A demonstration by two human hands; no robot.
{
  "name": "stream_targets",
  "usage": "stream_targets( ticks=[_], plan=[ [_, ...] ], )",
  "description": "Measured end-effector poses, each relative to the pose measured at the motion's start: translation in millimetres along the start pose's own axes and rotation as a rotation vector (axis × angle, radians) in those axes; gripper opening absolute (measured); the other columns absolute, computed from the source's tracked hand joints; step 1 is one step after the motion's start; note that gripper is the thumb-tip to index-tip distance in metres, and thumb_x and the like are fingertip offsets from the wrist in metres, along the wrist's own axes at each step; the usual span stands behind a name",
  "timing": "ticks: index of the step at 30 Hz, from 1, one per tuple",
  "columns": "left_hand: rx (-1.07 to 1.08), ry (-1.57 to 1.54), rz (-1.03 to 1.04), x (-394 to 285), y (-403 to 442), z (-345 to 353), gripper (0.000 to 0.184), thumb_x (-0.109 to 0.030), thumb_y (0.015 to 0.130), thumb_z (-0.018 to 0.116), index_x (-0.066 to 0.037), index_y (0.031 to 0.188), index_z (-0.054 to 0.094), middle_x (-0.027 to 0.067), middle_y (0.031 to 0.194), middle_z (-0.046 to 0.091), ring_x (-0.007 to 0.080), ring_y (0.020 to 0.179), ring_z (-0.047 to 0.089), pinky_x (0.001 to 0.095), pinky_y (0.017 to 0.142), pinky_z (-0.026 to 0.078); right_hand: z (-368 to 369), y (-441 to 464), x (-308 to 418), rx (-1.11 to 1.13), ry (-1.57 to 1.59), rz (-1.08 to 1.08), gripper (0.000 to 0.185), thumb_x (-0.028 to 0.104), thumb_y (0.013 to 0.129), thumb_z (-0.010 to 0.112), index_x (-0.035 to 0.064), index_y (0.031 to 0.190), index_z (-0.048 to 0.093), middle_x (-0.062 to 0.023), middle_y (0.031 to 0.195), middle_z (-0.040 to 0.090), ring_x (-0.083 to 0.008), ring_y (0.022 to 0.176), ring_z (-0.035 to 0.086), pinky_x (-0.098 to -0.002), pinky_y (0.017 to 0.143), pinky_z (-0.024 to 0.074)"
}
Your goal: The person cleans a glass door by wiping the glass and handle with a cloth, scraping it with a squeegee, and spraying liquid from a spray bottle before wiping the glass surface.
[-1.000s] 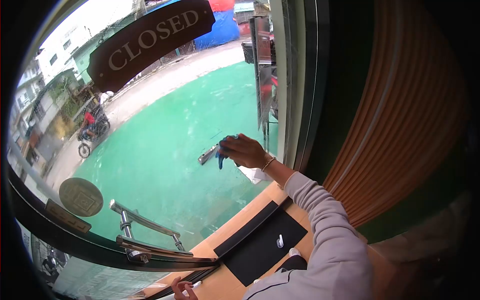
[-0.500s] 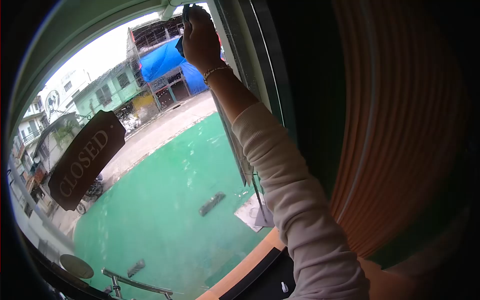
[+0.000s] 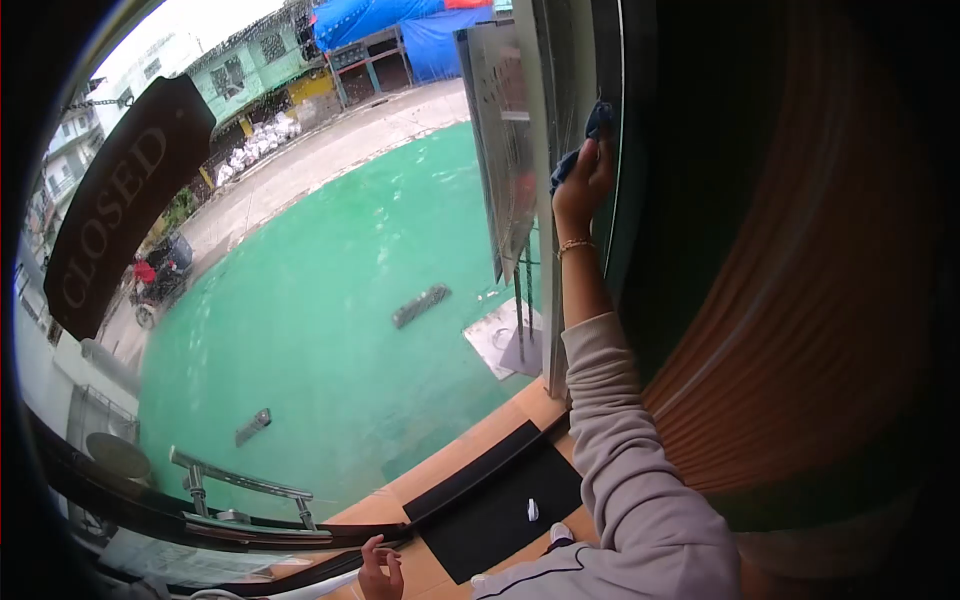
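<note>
My right hand [image 3: 583,190] is raised high along the upright frame [image 3: 553,300] beside the glass. It is closed on a dark blue cloth [image 3: 598,120], which bunches out past the fingers on both sides. The cloth appears pressed to the frame's surface. Low in the view, my left hand [image 3: 380,570] shows with its fingers loosely bent and apart, and nothing is seen in it. Nearest to that hand is the dark lower rail of the glass door [image 3: 350,560].
A dark wooden "CLOSED" sign [image 3: 130,200] hangs at the left. A metal pull handle [image 3: 245,475] is at lower left. A black mat [image 3: 500,510] with a small white object [image 3: 532,510] lies on the floor. Orange pleated material [image 3: 800,320] fills the right. Outside is green ground [image 3: 320,320].
My right hand has moved down and right with the cloth, from the top of the glass to the side frame. The view has tilted downward, and my left hand has come into sight.
</note>
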State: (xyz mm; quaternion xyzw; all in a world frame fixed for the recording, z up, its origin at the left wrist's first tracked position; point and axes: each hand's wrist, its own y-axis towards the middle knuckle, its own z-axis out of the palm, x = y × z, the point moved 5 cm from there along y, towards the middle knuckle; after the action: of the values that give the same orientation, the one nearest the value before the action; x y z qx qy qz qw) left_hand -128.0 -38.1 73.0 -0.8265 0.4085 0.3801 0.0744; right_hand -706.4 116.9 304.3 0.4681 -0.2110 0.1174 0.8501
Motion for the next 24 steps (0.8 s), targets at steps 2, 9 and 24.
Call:
stream_targets(
  ticks=[2,9,24],
  plan=[
    [0.029,0.014,0.036,-7.3,11.9,6.9,0.032,0.002,0.086,0.05,-0.002,0.117,0.043,0.0088,0.073,0.063,0.0166,0.063,0.065,0.0262,0.057,0.051,-57.4,-125.7,-47.4,-0.019,-0.094,0.343,0.045,0.022,0.099,0.039,-0.0088,0.131,0.041,-0.0242,0.135,0.043,-0.0336,0.126,0.043,-0.0377,0.106,0.032],
    [0.083,-0.036,-0.042,-0.7,-3.8,25.2,0.032,-0.002,0.087,0.053,-0.006,0.118,0.047,0.0073,0.074,0.064,0.0166,0.066,0.065,0.0274,0.058,0.05,-49.3,-156.8,-0.3,-0.067,-0.173,0.53,0.041,0.019,0.097,0.041,-0.0097,0.126,0.046,-0.029,0.135,0.041,-0.0393,0.126,0.04,-0.0397,0.107,0.0294],
    [0.324,-0.154,-0.353,59.2,-78.3,55.5,0.033,0.001,0.088,0.049,-0.002,0.12,0.043,0.0092,0.078,0.062,0.0155,0.069,0.063,0.0249,0.061,0.051,-68.8,-208.6,-4.1,0.095,-0.213,0.394,0.038,0.015,0.096,0.042,-0.0099,0.126,0.044,-0.0325,0.132,0.041,-0.0448,0.125,0.038,-0.0444,0.106,0.0291]
  ],
)
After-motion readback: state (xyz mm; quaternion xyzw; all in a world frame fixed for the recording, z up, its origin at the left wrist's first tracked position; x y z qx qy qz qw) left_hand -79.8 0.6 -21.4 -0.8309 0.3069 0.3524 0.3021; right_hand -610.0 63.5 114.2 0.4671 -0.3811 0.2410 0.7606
